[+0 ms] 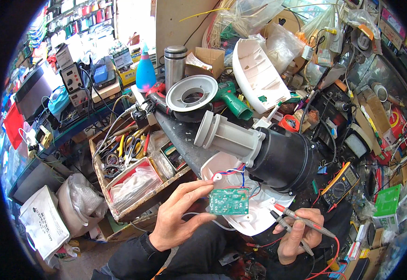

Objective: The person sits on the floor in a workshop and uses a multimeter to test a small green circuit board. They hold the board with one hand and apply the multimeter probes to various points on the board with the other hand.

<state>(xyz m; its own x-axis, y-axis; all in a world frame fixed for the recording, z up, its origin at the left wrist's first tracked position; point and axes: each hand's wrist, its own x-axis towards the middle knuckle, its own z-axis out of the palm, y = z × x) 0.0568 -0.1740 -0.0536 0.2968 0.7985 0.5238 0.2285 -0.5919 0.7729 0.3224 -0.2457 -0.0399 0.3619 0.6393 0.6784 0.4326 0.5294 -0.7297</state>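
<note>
My left hand pinches the left edge of a small green circuit board, solder side up. Red and blue wires run from the board toward a black motor housing with a grey ribbed plastic tube at its end. In my right hand are two test probes, a red one and a black one, their tips pointing toward the board but apart from it. A white curved plastic shell lies beneath the board. To the right sits a multimeter with a yellow edge.
A wooden drawer of pliers and scissors stands at the left. Beyond the motor are a grey round ring part, a green power tool, a white casing, a steel flask and a blue bottle. Cables and clutter fill the right side.
</note>
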